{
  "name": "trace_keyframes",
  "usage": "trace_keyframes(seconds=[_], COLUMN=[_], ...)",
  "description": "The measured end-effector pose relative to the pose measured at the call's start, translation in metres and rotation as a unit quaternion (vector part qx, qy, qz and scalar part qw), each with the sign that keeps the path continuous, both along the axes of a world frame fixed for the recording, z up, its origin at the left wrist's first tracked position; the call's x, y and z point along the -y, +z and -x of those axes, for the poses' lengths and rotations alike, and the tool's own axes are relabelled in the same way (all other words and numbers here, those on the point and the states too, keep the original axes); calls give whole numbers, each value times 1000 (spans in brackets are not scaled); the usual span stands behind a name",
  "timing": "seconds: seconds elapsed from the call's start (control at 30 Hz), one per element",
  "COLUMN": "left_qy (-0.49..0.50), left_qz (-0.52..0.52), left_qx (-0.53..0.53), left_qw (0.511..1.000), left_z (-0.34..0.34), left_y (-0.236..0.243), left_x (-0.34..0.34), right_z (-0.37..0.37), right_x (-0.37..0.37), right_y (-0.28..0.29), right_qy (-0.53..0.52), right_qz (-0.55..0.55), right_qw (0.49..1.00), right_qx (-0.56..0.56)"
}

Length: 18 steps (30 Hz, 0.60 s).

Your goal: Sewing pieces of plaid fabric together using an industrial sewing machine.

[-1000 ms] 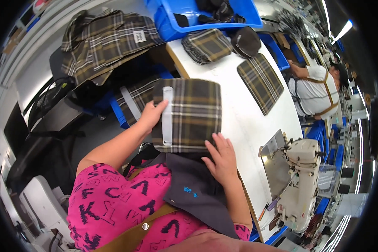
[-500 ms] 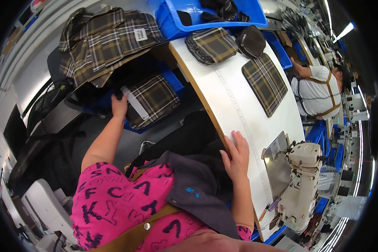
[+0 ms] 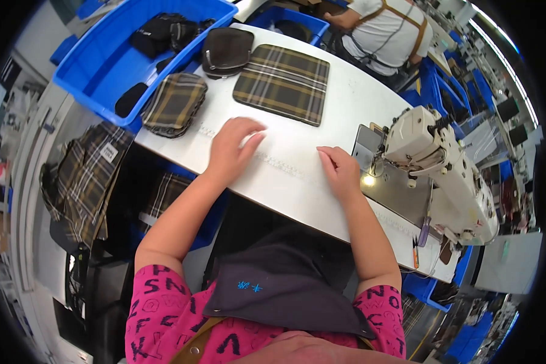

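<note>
My left hand is above the white sewing table, thumb and fingers apart, with nothing in it; its fingertips are slightly blurred. To its upper right lies a flat plaid fabric panel with rounded corners. A stack of plaid pieces stands to its left, and a dark pouch-like piece lies behind that stack. Near the sewing machine, my right hand hovers low over the table, its fingers curled with the thumb against them; no item shows in its grasp.
A blue bin with dark pieces stands at the far left. Below it hang plaid fabric pieces, beside more plaid pieces under the table. A purple-handled screwdriver lies by the machine. Beyond the table sits another person in white.
My left hand has come up from the plaid stack below the table to above the tabletop. My right hand has left the table edge and its fingers have curled. The view has swung right.
</note>
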<state>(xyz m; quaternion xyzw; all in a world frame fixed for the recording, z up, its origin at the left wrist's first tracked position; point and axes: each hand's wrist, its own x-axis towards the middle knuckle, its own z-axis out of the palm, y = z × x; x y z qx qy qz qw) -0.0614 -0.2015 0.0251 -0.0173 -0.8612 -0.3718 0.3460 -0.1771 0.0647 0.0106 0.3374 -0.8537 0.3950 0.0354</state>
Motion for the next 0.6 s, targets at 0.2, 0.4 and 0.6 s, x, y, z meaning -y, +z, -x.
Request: trace_keyframes(seconds=[0.2, 0.4, 0.6], left_qy=[-63, -37, -17], left_qz=[118, 71, 54], left_qx=[78, 180, 133], left_qw=[988, 980, 989], left_z=[137, 157, 151], left_y=[-7, -15, -19], left_x=[-25, -26, -29], right_z=[6, 8, 5], right_x=[-10, -14, -12], right_y=[1, 12, 9], right_qy=[53, 67, 65], right_qz=[6, -42, -26], right_qw=[999, 997, 997], right_qx=[3, 13, 15])
